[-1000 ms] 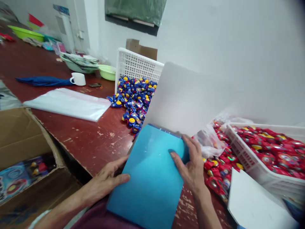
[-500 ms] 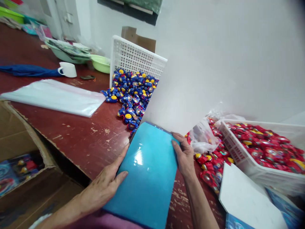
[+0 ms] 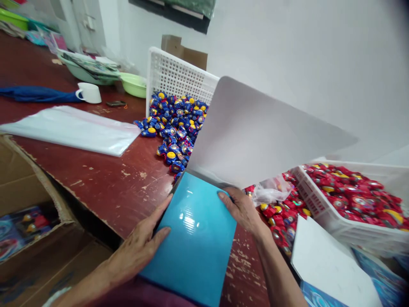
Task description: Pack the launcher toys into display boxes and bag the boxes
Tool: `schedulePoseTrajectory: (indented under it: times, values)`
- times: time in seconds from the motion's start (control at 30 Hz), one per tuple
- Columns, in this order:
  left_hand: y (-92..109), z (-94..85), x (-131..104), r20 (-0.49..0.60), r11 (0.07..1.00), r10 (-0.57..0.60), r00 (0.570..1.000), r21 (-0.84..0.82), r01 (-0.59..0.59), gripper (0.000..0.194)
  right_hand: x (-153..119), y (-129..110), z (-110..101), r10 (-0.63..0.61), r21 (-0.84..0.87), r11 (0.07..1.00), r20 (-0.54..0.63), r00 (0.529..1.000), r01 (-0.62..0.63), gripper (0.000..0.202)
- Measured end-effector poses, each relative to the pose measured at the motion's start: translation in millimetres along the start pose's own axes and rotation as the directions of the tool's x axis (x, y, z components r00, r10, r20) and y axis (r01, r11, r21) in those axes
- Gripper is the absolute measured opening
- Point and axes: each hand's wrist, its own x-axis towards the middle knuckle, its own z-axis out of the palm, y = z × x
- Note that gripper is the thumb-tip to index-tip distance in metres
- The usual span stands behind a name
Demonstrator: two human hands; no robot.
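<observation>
A glossy blue cardboard box (image 3: 194, 238) lies at a slant in front of my body, its near end by my purple clothing. A large pale grey-white flap (image 3: 249, 132) stands up from its far edge, leaning away to the right. My left hand (image 3: 145, 238) holds the left side, thumb on the blue face and fingers along the edge. At the far right corner my right hand (image 3: 239, 209) grips the box, thumb on top and its other fingers partly hidden at the fold below the flap.
Blue toys (image 3: 179, 123) spill from a tipped white basket (image 3: 182, 70). On the right, a white crate (image 3: 351, 228) holds red toys (image 3: 358, 192). White folded card (image 3: 329, 260), plastic sheets (image 3: 73, 130), a mug (image 3: 89, 93) and an open carton (image 3: 41, 238) surround the work spot.
The pale flap has tipped further down to the right, so its rounded corner and edge show. My right hand has slid left and slightly down on the box. My left hand stays put.
</observation>
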Motion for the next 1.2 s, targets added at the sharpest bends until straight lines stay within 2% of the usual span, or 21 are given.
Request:
schedulePoseTrajectory:
  times: [0.07,0.13,0.27,0.43,0.47,0.53,0.6,0.7,0.8,0.87,0.93,1.0,1.07,1.2]
  values:
    - [-1,4.4,2,-0.049,0.99,0.043,0.998,0.14,-0.036,0.062,0,-1,4,0.01,-0.023,1.0,-0.055,0.998,-0.012,0.038]
    - [-2,9.5,6,-0.093,0.955,0.115,0.989,0.283,-0.085,0.062,-1,-3,9,-0.004,-0.125,0.992,-0.082,0.997,-0.007,0.039]
    - [-3,16.2,13,-0.137,0.838,0.269,0.954,0.521,-0.162,0.061,1,-12,14,-0.031,-0.342,0.939,-0.034,0.999,0.018,0.034]
    - [16,9.5,18,-0.075,0.689,0.234,0.969,0.717,-0.11,0.049,5,-20,9,0.01,-0.416,0.909,0.013,1.0,-0.004,0.028]
    - [23,7.1,22,-0.087,0.675,0.276,0.957,0.726,-0.129,0.045,6,-20,8,0.009,-0.417,0.909,0.025,1.0,0.002,0.026]
    - [37,3.3,34,-0.123,0.67,0.409,0.904,0.713,-0.207,0.04,7,-17,7,-0.004,-0.407,0.913,0.043,0.999,0.021,0.025]
    - [48,1.8,52,-0.123,0.668,0.487,0.865,0.69,-0.278,0.041,5,-12,8,-0.025,-0.383,0.923,0.04,0.999,0.039,0.027]
    - [51,2.1,82,-0.07,0.667,0.481,0.874,0.676,-0.313,0.038,1,-3,13,-0.042,-0.328,0.944,-0.012,0.999,0.036,0.029]
    - [42,-2.1,108,-0.045,0.73,0.454,0.89,0.592,-0.343,0.034,-5,6,20,-0.049,-0.255,0.967,-0.083,0.995,0.026,0.028]
    - [35,-9.9,121,0.053,0.779,0.4,0.915,0.507,-0.369,0.033,-8,10,25,-0.051,-0.22,0.975,-0.127,0.991,0.023,0.028]
    - [30,-19.3,131,0.167,0.784,0.368,0.915,0.473,-0.402,0.035,-11,13,29,-0.045,-0.18,0.984,-0.19,0.981,0.011,0.032]
    - [29,-26.4,138,0.227,0.738,0.373,0.9,0.515,-0.436,0.035,-13,15,33,-0.036,-0.096,0.995,-0.259,0.965,0.011,0.035]
    - [31,-28.8,140,0.236,0.665,0.411,0.881,0.584,-0.467,0.037,-15,17,34,-0.028,0.002,1.0,-0.302,0.953,0.03,0.033]
    - [35,-28.0,145,0.281,0.532,0.494,0.823,0.651,-0.542,0.043,-17,19,34,-0.036,0.062,0.997,-0.293,0.956,0.056,0.026]
